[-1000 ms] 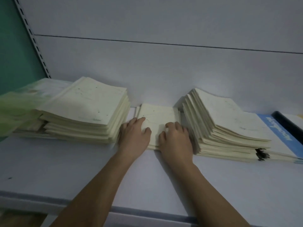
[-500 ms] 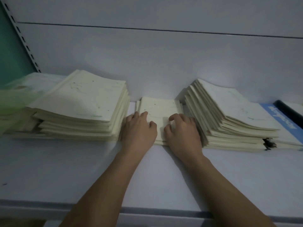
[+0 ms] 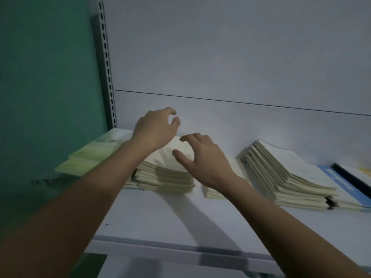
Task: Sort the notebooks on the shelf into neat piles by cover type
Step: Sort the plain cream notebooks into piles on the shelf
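Three piles of cream-covered notebooks lie on a white shelf [image 3: 152, 221]. The left cream pile [image 3: 164, 175] is tall. My left hand [image 3: 155, 128] hovers over its far side, fingers curled and apart, holding nothing. My right hand [image 3: 202, 157] hangs over its right part, fingers spread, empty. A low middle pile [image 3: 213, 192] shows only its front edge beneath my right wrist. The right cream pile [image 3: 285, 175] leans in a slanted fan. Green-covered notebooks [image 3: 90, 155] lie at the far left.
A blue-covered notebook [image 3: 339, 184] and a dark-edged one [image 3: 351, 177] lie at the far right. A slotted metal upright [image 3: 106, 63] and a green wall [image 3: 46, 77] bound the left side. The white back panel [image 3: 241, 57] stands close behind the piles.
Both hands have left the low middle pile, risen and moved left over the left cream pile. The camera has tilted up and swung left.
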